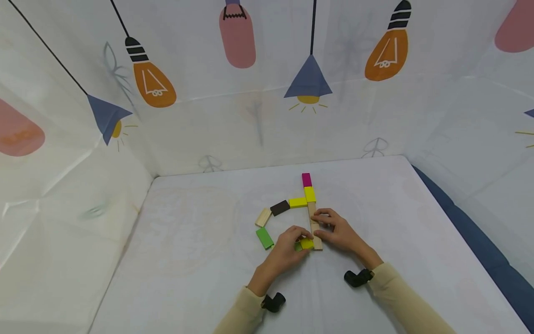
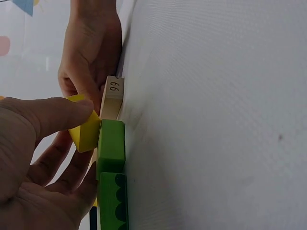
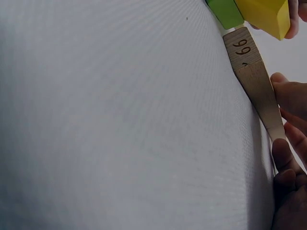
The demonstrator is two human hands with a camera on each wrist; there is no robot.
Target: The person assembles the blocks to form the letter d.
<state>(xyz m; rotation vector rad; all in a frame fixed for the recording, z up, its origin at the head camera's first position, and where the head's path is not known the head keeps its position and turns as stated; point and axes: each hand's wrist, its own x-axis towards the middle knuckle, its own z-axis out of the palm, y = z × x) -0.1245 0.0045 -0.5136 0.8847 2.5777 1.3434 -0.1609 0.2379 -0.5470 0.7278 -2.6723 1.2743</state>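
Note:
My left hand pinches a yellow block, tilted just above a green block in the left wrist view. Beside that sits another green block with dark scallops. My right hand holds the plain wooden blocks standing in a straight line, thumb and fingers spread along them. Digits are carved on the near end of the wooden line. Part of the green pieces is hidden under my left hand in the head view.
A curve of blocks runs left from the line: yellow, dark brown, plain wood and green. At the line's far end are a yellow block and a magenta block. A printed curtain hangs behind the white table.

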